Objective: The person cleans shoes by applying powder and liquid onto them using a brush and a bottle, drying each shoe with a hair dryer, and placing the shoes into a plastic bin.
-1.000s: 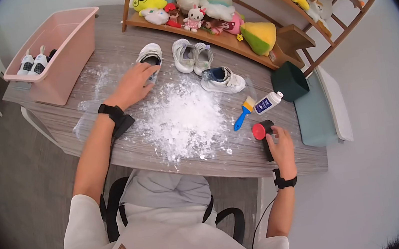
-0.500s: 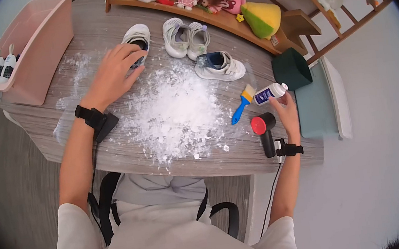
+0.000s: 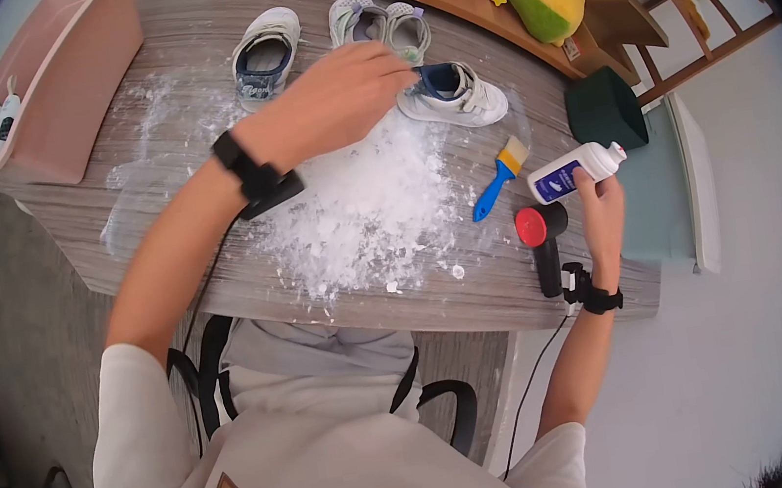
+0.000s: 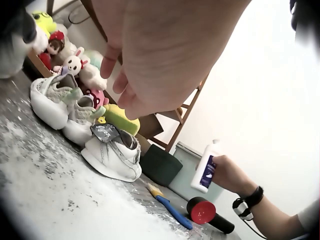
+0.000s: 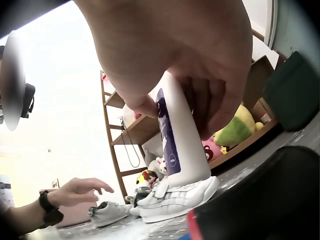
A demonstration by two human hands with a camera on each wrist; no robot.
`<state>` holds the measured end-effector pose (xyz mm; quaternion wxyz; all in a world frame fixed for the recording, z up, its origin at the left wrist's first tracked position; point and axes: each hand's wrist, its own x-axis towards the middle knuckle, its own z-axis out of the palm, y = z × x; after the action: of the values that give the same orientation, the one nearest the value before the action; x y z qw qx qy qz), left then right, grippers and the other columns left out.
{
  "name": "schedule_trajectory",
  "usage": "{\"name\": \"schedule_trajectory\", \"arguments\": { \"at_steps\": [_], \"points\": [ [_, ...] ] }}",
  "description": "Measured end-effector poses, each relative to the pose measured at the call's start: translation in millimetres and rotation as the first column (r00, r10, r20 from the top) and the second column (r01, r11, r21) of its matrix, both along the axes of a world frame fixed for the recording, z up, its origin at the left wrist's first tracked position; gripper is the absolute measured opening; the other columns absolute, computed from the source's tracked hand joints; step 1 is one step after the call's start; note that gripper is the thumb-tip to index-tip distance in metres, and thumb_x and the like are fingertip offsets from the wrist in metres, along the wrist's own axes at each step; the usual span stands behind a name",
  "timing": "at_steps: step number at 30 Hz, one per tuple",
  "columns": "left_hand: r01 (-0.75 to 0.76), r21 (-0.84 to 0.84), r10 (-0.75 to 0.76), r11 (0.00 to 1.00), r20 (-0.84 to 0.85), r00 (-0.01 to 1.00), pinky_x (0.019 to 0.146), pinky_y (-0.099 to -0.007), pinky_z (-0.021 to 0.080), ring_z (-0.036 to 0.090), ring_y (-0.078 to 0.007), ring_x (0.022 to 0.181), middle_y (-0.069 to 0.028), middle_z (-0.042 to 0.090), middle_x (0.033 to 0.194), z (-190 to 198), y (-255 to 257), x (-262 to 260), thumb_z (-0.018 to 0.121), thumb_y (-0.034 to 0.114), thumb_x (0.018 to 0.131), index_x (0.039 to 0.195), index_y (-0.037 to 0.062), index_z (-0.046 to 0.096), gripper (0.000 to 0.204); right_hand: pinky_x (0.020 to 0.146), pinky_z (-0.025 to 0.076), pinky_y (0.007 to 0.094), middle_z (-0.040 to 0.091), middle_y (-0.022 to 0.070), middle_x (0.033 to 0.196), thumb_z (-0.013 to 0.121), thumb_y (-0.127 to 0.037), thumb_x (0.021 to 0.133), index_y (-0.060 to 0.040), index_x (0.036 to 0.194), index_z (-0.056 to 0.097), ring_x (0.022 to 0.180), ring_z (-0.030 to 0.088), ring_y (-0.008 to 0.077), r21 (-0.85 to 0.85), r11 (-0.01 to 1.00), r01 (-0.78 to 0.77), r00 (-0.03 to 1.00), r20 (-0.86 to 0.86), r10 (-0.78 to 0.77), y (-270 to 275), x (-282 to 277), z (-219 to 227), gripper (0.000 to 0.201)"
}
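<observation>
My right hand (image 3: 603, 216) grips a white plastic bottle (image 3: 551, 185) with a dark blue label, fingers and thumb round its body. In the left wrist view the bottle (image 4: 204, 172) is upright, raised above the table. My left hand (image 3: 338, 101) hangs over the white powder (image 3: 358, 219), its fingers loosely extended and holding nothing. Its fingertips overlap the velcro-strap white shoe (image 3: 456, 102) in the head view. Another white shoe (image 3: 266, 58) stands to its left, and a pair of pale shoes (image 3: 357, 21) sits behind it, partly hidden.
A blue-handled paintbrush (image 3: 498, 180) and a black tool with a red round face (image 3: 532, 226) lie near the bottle. Left stands a pink bin (image 3: 98, 85) with shoes; right, a dark green container (image 3: 606, 112). A wooden shelf (image 3: 439, 6) holds plush toys.
My right hand has left the black tool, taken hold of the bottle and lifted it. My left hand has moved right, from the left shoe to over the powder.
</observation>
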<state>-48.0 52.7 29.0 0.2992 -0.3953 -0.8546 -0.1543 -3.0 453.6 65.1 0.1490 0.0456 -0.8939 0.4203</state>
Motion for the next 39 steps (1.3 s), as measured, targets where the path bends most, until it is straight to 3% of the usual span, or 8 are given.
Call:
{"name": "schedule_trajectory", "arguments": {
  "at_steps": [9,11,13,18,22,26,36,39],
  "points": [
    [0.051,-0.05,-0.053,0.997,-0.048,0.997,0.093,-0.0388,0.048,0.06,-0.0261,0.109,-0.0074,0.069,0.106,-34.7,58.3,-60.2,0.072,0.013,0.08,0.095,0.003,0.071,0.018,0.077,0.052,0.0307,0.072,0.0072,0.092,0.072,-0.021,0.095,0.0043,0.116,0.066,0.082,0.065,0.0132,-0.102,0.99,-0.1,0.974,0.195,0.118,-62.0,59.5,9.6,0.034],
    [-0.005,-0.236,0.078,0.972,0.3,0.951,0.104,-0.0416,0.045,0.056,-0.0303,0.123,-0.0119,0.067,0.122,-10.6,54.8,-38.9,0.077,0.018,0.085,0.111,-0.0003,0.068,0.033,0.076,0.051,0.0296,0.071,0.0062,0.092,0.073,-0.022,0.095,0.0029,0.116,0.067,0.082,0.063,0.0119,-0.057,0.988,-0.142,0.982,0.114,0.148,-58.0,59.9,6.5,0.033],
    [0.035,-0.063,-0.006,0.997,0.408,0.913,0.105,-0.043,0.045,0.055,-0.0327,0.124,-0.015,0.066,0.122,-8.7,47.7,-21.2,0.075,0.022,0.09,0.111,-0.0017,0.068,0.032,0.074,0.05,0.028,0.071,0.0059,0.09,0.072,-0.024,0.096,0.0006,0.117,0.068,0.082,0.061,0.0099,0.057,0.991,-0.119,0.977,0.183,0.107,-60.4,55.5,9.1,0.032],
    [-0.026,0.13,-0.062,0.991,0.628,0.776,0.102,-0.039,0.046,0.057,-0.0302,0.119,-0.0142,0.066,0.124,-12.7,-29.0,24.7,0.073,0.026,0.094,0.114,-0.0011,0.067,0.034,0.073,0.053,0.0324,0.074,0.0114,0.096,0.07,-0.027,0.099,-0.0003,0.123,0.066,0.082,0.069,0.0168,-0.209,0.955,-0.21,0.938,0.234,0.257,-84.2,36.2,-8.5,0.036],
    [-0.112,0.264,-0.115,0.958,0.711,0.694,0.089,-0.0347,0.047,0.058,-0.0237,0.103,-0.011,0.065,0.118,-24.9,-41.1,33.8,0.074,0.031,0.094,0.117,0.0001,0.067,0.039,0.073,0.053,0.0356,0.072,0.0181,0.095,0.073,-0.031,0.095,-0.0003,0.124,0.066,0.08,0.069,0.0263,0.194,0.937,-0.291,0.951,0.161,0.262,-112.5,16.1,-3.7,0.043],
    [-0.269,0.284,-0.079,0.92,0.809,0.582,0.094,-0.0334,0.047,0.059,-0.0213,0.113,-0.0098,0.065,0.126,-21.6,-54.6,43.8,0.073,0.03,0.095,0.118,0.0,0.067,0.039,0.078,0.053,0.0366,0.072,0.0181,0.101,0.076,-0.027,0.092,-0.0018,0.124,0.065,0.088,0.069,0.0261,0.163,0.965,-0.206,0.97,0.163,0.179,-135.4,-9.5,-3.8,0.042],
    [-0.377,0.329,-0.105,0.866,0.856,0.506,0.069,-0.0261,0.039,0.049,-0.0095,0.079,-0.0001,0.061,0.09,-41.8,-48.7,38.7,0.069,0.033,0.097,0.115,0.0025,0.069,0.035,0.085,0.054,0.0369,0.069,0.0166,0.108,0.072,-0.011,0.089,-0.0037,0.128,0.066,0.094,0.069,0.031,0.222,0.957,-0.185,0.945,-0.227,0.235,-115.8,-14.3,-33.2,0.04],
    [-0.379,0.318,-0.099,0.869,0.862,0.497,0.068,-0.0259,0.039,0.049,-0.0086,0.077,0.0003,0.061,0.089,-35.3,-46.6,38.9,0.068,0.033,0.099,0.114,0.0025,0.069,0.035,0.084,0.054,0.0371,0.069,0.0167,0.107,0.075,-0.011,0.087,-0.0043,0.128,0.067,0.093,0.069,0.03,0.372,0.878,-0.301,0.923,-0.119,0.366,-119.8,-13.8,-31.0,0.042]
  ]
}}
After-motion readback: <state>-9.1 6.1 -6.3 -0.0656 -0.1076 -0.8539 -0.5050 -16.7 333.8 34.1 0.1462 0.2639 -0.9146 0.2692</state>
